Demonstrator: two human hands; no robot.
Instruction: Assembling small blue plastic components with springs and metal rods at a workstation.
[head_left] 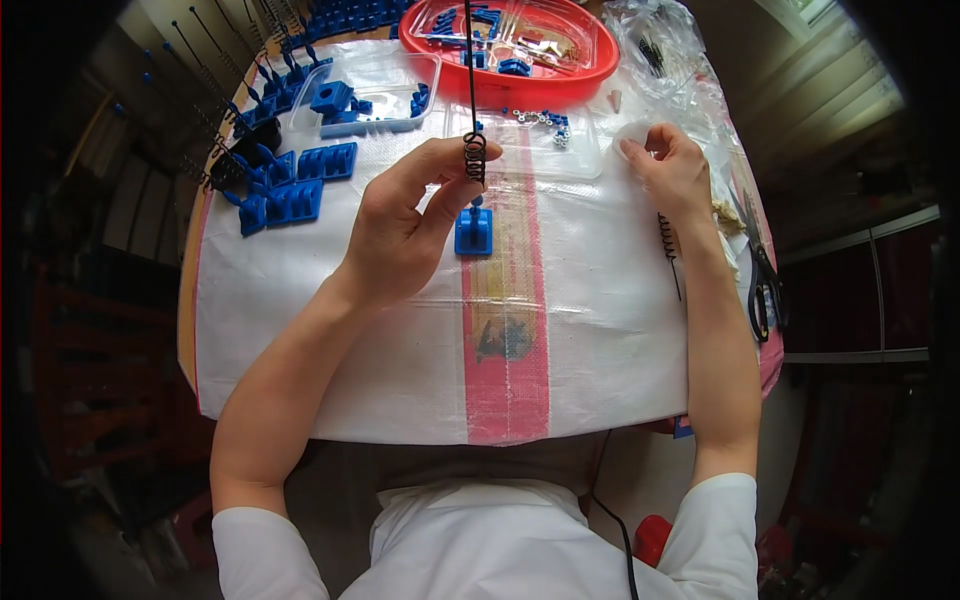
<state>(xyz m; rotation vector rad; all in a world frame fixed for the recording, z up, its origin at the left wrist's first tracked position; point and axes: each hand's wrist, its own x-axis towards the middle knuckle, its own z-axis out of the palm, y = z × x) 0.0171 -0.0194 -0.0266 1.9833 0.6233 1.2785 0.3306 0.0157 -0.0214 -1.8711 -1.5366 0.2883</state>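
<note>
Left hand (405,215) of yours: thumb and fingertips pinched on a dark coiled spring (475,158), over the worktop's (390,340) middle. Right hand (670,172): fingers curled at a translucent white piece (630,138), toward the far right corner; grasping or merely touching, cannot tell.

Key relation: coil, straight dark rod (469,60) and blue square-based part (473,233) share one long axis, seen running from the far edge toward the near edge, base nearest you. Base resting or lifted, cannot tell. The coil sits at your left fingertips, to the left of your right hand and well apart from it.

Loose second spring (667,240) just beside your right forearm, tail toward the near edge.
</note>
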